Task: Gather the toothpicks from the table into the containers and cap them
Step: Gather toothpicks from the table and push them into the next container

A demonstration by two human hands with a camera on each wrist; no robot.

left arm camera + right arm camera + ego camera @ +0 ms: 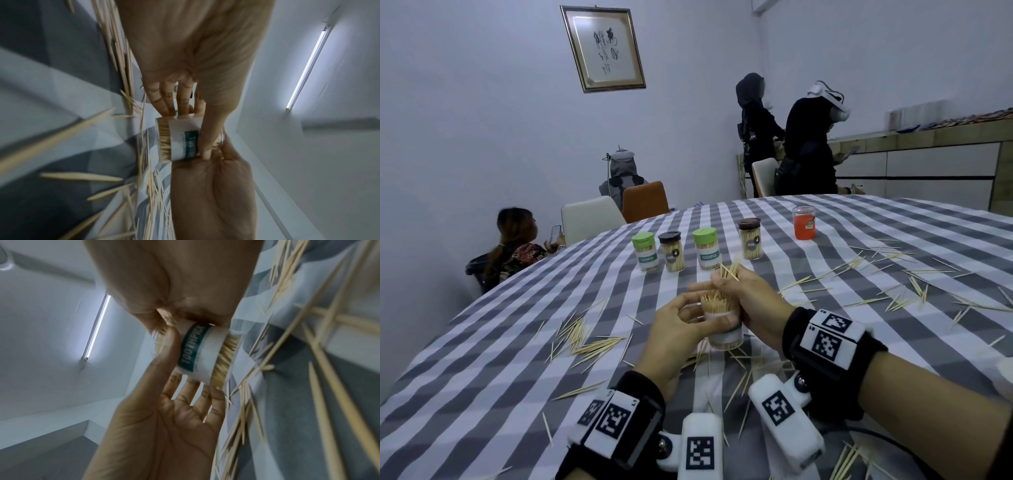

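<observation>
An uncapped clear toothpick container (723, 325) with a white and teal label stands on the checked tablecloth (517, 359), packed with toothpicks. My left hand (675, 329) grips it, thumb across the label (191, 141) and fingers behind. My right hand (748, 296) pinches a small bunch of toothpicks (729, 272) just above the container's mouth. In the right wrist view the container (197, 353) sits between my right hand (174, 280) and left hand (164, 418). Loose toothpicks (589, 337) lie scattered around.
Behind my hands stand capped containers in a row: green lid (643, 251), black lid (672, 251), green lid (706, 248), brown lid (750, 238), and a red jar (804, 222) farther back. More toothpicks (893, 277) litter the right side. People and chairs are beyond the table.
</observation>
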